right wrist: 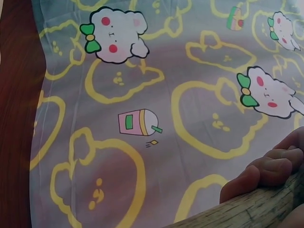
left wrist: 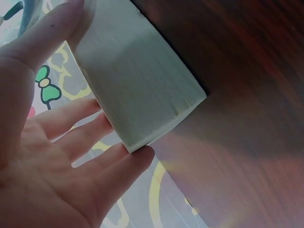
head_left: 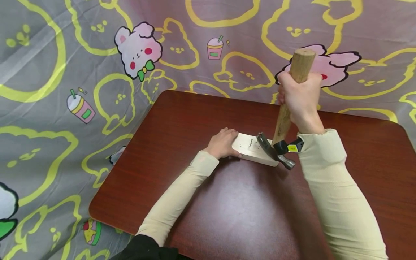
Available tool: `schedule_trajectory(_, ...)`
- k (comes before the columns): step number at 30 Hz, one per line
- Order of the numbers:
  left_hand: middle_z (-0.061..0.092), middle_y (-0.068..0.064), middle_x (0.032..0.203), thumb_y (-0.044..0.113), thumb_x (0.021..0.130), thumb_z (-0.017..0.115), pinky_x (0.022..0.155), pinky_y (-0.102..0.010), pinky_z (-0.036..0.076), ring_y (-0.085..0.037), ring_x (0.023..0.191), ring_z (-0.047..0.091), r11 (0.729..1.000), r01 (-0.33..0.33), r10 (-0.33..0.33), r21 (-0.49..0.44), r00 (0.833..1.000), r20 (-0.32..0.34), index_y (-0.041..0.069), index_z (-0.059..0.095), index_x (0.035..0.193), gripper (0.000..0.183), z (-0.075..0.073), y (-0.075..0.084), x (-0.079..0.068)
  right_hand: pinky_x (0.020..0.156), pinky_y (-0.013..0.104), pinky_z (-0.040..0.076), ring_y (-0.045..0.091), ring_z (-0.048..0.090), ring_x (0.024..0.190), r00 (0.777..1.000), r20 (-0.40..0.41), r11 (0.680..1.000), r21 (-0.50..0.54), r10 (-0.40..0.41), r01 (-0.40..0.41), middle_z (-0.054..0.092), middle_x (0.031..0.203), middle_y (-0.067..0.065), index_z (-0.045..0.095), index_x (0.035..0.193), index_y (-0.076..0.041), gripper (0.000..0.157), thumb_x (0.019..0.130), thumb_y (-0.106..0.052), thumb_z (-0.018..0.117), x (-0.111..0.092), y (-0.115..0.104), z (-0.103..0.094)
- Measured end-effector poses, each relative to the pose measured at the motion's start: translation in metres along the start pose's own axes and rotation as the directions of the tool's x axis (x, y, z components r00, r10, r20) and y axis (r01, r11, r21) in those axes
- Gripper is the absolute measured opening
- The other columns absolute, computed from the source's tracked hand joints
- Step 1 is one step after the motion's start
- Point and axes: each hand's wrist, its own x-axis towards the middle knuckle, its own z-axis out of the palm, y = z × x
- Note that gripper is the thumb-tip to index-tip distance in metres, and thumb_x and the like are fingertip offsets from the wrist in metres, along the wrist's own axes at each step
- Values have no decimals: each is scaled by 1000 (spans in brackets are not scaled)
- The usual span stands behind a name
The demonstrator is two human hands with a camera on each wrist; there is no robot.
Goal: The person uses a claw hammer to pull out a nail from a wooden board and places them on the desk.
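My right hand [head_left: 302, 95] grips the thick wooden handle of a claw hammer [head_left: 284, 121] high up, near its end. The hammer stands head down, its metal head overlapping the right end of a pale wooden block [head_left: 248, 146] in the head view. That block lies flat on the table and carries small dark marks on its top face. At its left end my left hand [head_left: 222, 143] holds it, thumb on the near side and fingers on the far side. The left wrist view shows the block [left wrist: 137, 80] between the thumb and fingers. Curled fingers [right wrist: 242, 183] wrap the handle in the right wrist view.
The reddish-brown table [head_left: 146, 173] has rounded corners. A grey cloth [head_left: 182, 79] with yellow outlines and cartoon rabbits hangs behind it and along its left side. A black wrist camera with a yellow label [head_left: 293, 148] sits at the right cuff, close to the hammer head.
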Motion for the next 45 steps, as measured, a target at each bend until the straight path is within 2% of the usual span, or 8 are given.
schedule_trajectory(16, 50, -5, 145, 50, 67, 83, 112, -38, 38, -30, 141, 37, 1000, -6, 6, -1, 1000, -12, 10, 51, 140, 89, 2, -1, 0, 35, 24, 37, 12, 39, 35, 999, 32, 999, -42, -18, 19, 42, 43, 2, 45, 58, -2, 27, 83, -4, 56, 3, 6, 7)
schedule_trajectory(24, 47, -6, 148, 50, 68, 83, 113, -38, 36, -31, 142, 36, 1000, -3, 3, 7, 1000, 5, 9, 48, 142, 91, 2, -1, 1, 33, 24, 30, 12, 35, 34, 999, 7, 998, 44, -47, 47, 38, 42, 2, 44, 58, -2, 26, 82, 0, 54, -2, 5, 5)
schedule_trajectory(29, 46, -6, 149, 51, 68, 83, 114, -37, 35, -31, 142, 35, 1000, 1, -1, 6, 1000, 9, 10, 47, 143, 92, 2, -2, 0, 33, 24, 32, 13, 36, 32, 997, -12, 996, 53, -70, 71, 39, 41, 3, 45, 58, -2, 26, 82, 0, 54, -5, 5, 3)
schedule_trajectory(34, 47, -6, 149, 50, 68, 83, 115, -37, 34, -31, 142, 35, 1000, 2, -2, 7, 1000, 6, 10, 48, 142, 91, 3, -1, 1, 33, 24, 32, 14, 35, 32, 996, -33, 991, 106, -84, 87, 37, 40, 4, 44, 55, -1, 27, 81, 2, 54, -9, 5, -1)
schedule_trajectory(41, 47, -6, 148, 49, 68, 83, 115, -38, 34, -32, 142, 35, 1000, 2, -2, 7, 1000, 6, 9, 49, 142, 90, 2, 0, 1, 32, 24, 28, 14, 30, 32, 988, -54, 974, 166, -145, 152, 34, 39, 4, 40, 49, 1, 33, 80, 5, 52, -12, 3, -7)
schedule_trajectory(45, 48, -6, 147, 49, 68, 83, 114, -38, 36, -33, 141, 37, 1000, -2, 2, 10, 1000, -2, 9, 49, 141, 90, 2, 1, 1, 32, 24, 29, 14, 31, 32, 983, -65, 970, 165, -171, 180, 35, 39, 4, 42, 49, 2, 34, 81, 5, 54, -14, 3, -9)
